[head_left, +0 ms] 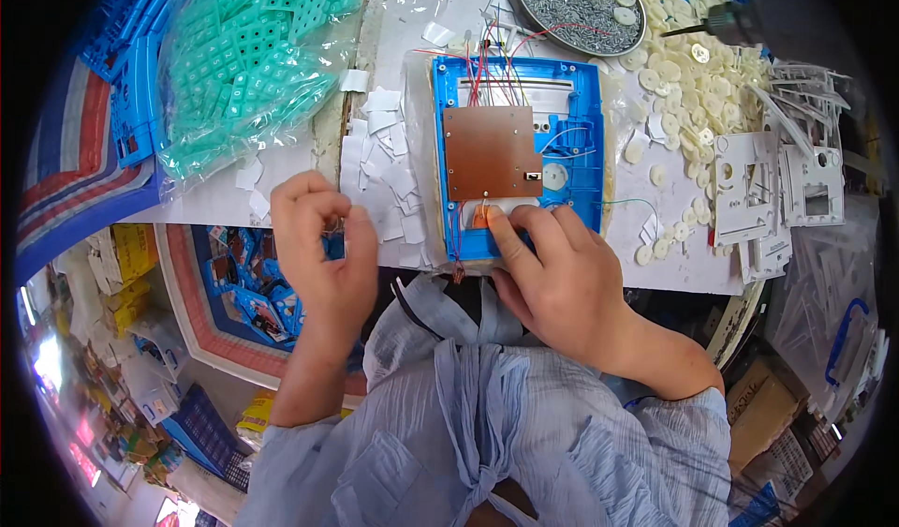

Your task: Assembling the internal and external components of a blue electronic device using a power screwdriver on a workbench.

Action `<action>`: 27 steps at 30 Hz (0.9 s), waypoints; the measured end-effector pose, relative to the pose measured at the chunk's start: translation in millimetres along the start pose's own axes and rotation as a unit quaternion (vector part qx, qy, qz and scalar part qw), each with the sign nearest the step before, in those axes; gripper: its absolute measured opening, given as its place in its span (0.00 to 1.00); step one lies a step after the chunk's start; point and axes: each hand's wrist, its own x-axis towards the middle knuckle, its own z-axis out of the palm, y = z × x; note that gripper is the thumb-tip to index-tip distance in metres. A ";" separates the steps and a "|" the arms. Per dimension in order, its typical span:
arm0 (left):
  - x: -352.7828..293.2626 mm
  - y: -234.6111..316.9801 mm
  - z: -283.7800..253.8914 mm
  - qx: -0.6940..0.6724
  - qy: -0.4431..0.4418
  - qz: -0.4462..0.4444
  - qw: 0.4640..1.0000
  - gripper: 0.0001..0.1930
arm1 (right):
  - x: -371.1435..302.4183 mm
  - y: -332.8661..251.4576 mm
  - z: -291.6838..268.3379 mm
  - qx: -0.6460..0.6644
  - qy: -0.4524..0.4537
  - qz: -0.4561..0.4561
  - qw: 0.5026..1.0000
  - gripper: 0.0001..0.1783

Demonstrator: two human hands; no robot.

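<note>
A blue plastic housing [585,143] lies open-side up in front of me, with a brown circuit board [487,152] and thin coloured wires inside. My right hand [571,279] grips the housing's near edge. One of its fingertips presses by a small orange piece [481,216] just below the board. To the left of the housing, my left hand [323,246] is raised with its fingers curled in toward the thumb. Something tiny may be between those fingers, but I cannot make it out.
Loose white paper squares [379,143] lie left of the housing, beside a bag of green keypads [253,49]. Behind are a round tray of screws [581,12] and an electric screwdriver [740,21]. Cream discs [693,87] and white plastic panels [744,185] cover the right side.
</note>
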 end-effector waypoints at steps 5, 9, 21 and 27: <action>-28.8 18.9 1.7 0.046 -0.158 0.026 0.986 0.11 | 1.9 2.9 -0.3 0.000 0.007 -0.034 0.999 0.36; -30.8 19.6 5.1 0.030 -0.198 0.063 0.978 0.09 | 8.9 0.8 -5.6 -0.036 -0.036 -0.044 0.998 0.35; 34.0 27.8 1.2 -0.362 -0.202 -0.214 0.884 0.10 | 21.3 -0.2 -29.4 -0.193 -0.205 -0.103 0.954 0.37; 34.7 30.8 10.2 -0.375 -0.212 -0.199 0.880 0.11 | 31.9 13.5 -22.2 -0.074 -0.175 -0.108 0.976 0.36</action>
